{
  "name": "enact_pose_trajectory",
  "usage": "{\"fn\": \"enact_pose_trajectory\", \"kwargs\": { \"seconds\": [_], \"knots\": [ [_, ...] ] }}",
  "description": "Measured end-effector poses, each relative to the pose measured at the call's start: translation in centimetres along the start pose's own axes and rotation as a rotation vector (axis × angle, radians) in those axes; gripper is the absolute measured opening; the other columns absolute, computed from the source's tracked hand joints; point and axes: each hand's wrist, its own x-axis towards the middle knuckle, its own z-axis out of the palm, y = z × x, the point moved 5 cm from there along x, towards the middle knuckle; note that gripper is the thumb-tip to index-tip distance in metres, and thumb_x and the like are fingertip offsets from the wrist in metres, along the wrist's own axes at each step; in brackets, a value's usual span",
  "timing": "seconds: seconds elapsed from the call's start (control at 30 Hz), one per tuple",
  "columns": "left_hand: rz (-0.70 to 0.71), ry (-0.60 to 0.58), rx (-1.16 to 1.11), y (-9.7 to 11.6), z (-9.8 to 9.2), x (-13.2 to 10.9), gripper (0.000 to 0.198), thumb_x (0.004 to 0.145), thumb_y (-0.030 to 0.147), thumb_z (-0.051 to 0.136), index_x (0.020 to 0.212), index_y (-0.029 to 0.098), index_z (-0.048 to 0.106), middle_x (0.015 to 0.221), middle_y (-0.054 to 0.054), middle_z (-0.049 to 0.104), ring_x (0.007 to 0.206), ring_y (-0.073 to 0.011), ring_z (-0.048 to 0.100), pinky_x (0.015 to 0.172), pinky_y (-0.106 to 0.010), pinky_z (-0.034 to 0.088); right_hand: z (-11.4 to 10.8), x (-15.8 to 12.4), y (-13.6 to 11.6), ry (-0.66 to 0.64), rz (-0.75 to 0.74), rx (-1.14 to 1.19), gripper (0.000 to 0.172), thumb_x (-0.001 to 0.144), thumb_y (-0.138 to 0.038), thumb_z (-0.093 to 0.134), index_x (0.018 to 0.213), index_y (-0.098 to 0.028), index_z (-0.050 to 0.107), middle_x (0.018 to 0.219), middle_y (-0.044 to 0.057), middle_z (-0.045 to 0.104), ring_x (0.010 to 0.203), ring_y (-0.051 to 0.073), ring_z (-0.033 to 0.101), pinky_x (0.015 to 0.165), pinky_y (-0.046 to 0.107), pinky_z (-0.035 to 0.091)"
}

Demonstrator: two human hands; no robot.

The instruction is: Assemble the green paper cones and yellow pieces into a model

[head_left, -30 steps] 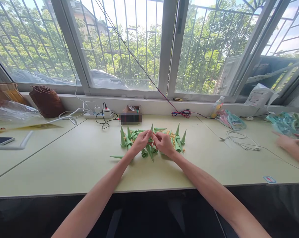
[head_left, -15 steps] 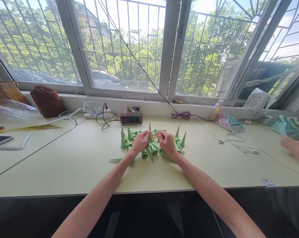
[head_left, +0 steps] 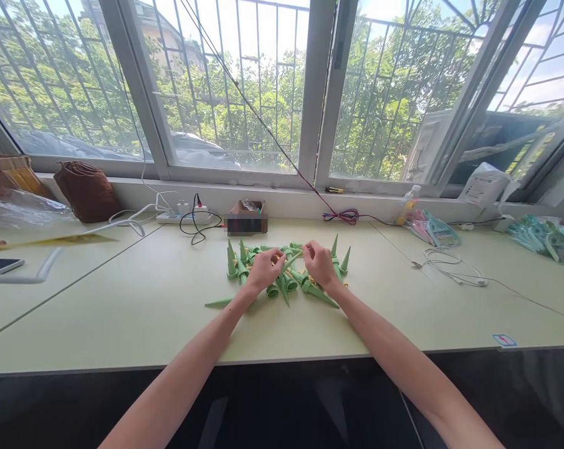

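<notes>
A pile of green cone-shaped plastic spikes [head_left: 286, 277] lies on the pale green table [head_left: 123, 299], some standing upright, some on their sides, with small yellowish bits among them. My left hand [head_left: 262, 269] is closed on one green cone [head_left: 291, 260] whose tip points up and right. My right hand [head_left: 320, 264] is closed in a pinch just right of that tip, over the pile; what its fingers hold is too small to name. One lone cone [head_left: 219, 303] lies to the left of the pile.
A power strip [head_left: 181, 217] with cables, a small brown box [head_left: 247, 215] and red-blue wire [head_left: 342, 216] lie by the window sill. A phone [head_left: 0, 266] and brown bag [head_left: 86, 190] sit left. White earphones [head_left: 454, 269] and teal packets [head_left: 543, 237] lie right.
My hands have drawn slightly apart, the right one moving right and up. The cone in my left hand now tilts toward the right. Another person's hand at the far right has almost left the picture.
</notes>
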Motion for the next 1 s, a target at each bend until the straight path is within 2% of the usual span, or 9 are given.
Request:
{"fn": "enact_pose_trajectory", "kwargs": {
  "seconds": [0.13, 0.33, 0.6, 1.0],
  "knots": [
    [-0.009, 0.007, 0.052, 0.1, -0.1, -0.2, 0.023, 0.085, 0.036, 0.052, 0.075, 0.019, 0.064, 0.065, -0.002, 0.066, 0.062, -0.0162, 0.059, 0.066, -0.027, 0.043, 0.0, 0.1, 0.4, -0.002, 0.002, 0.0, 0.026, 0.095, -0.03, 0.04, 0.079, -0.019, 0.057, 0.065, 0.001, 0.059, 0.056, 0.014, 0.049, 0.059, 0.024, 0.033],
    [-0.06, 0.067, 0.047, 0.3, -0.6, -0.4, 0.02, 0.09, 0.037, 0.048, 0.085, 0.021, 0.059, 0.051, 0.004, 0.054, 0.049, -0.0141, 0.048, 0.06, -0.027, 0.037, -0.1, 0.3, 0.9, 0.004, -0.002, 0.001, 0.023, 0.093, -0.028, 0.042, 0.078, -0.019, 0.057, 0.066, 0.001, 0.059, 0.057, 0.014, 0.048, 0.061, 0.024, 0.035],
    [-0.088, 0.049, 0.123, -0.1, -0.5, -0.4, 0.03, 0.092, 0.043, 0.043, 0.079, 0.021, 0.058, 0.058, -0.001, 0.058, 0.057, -0.0178, 0.054, 0.061, -0.028, 0.037, -0.4, 0.6, 1.2, -0.019, 0.005, -0.039, 0.017, 0.089, -0.023, 0.048, 0.079, -0.018, 0.06, 0.066, 0.001, 0.061, 0.059, 0.013, 0.051, 0.064, 0.024, 0.037],
    [-0.05, 0.052, 0.086, 0.7, -0.7, -0.4, 0.041, 0.092, 0.049, 0.043, 0.073, 0.019, 0.062, 0.061, -0.003, 0.062, 0.057, -0.017, 0.054, 0.06, -0.029, 0.037, -0.1, 0.3, 1.5, -0.368, 0.14, -0.324, 0.012, 0.082, -0.019, 0.056, 0.078, -0.018, 0.068, 0.081, 0.006, 0.069, 0.076, 0.016, 0.059, 0.062, 0.024, 0.037]
  ]
}}
